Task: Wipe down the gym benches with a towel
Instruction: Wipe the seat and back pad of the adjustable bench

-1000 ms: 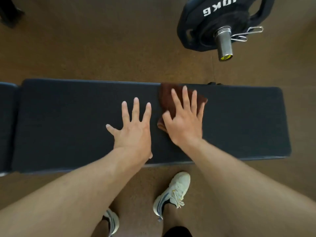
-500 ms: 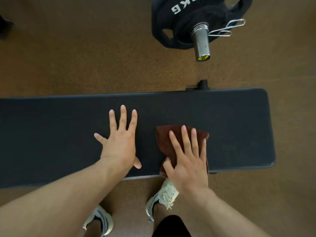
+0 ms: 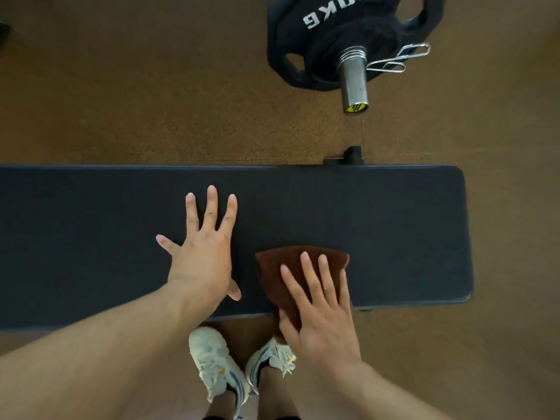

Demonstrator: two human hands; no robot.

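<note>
A long black padded gym bench [image 3: 394, 225] runs across the view from left to right. A folded brown towel [image 3: 272, 268] lies on its near edge, right of the middle. My right hand [image 3: 318, 313] presses flat on the towel with straight fingers, its heel past the bench's near edge. Left of the towel, my left hand [image 3: 203, 253] rests flat on the bare pad with fingers spread.
A barbell end [image 3: 353, 83] with a black 10 kg plate [image 3: 309, 34] and a spring clip [image 3: 397, 59] sits on the brown floor beyond the bench. A black bench foot [image 3: 351, 156] juts out at the far edge. My two white shoes [image 3: 212, 359] stand below the near edge.
My right hand has dragged the towel from the bench's far edge back to its near edge. The left hand stays planted on the pad. The view has shifted, showing more of the bench's right end.
</note>
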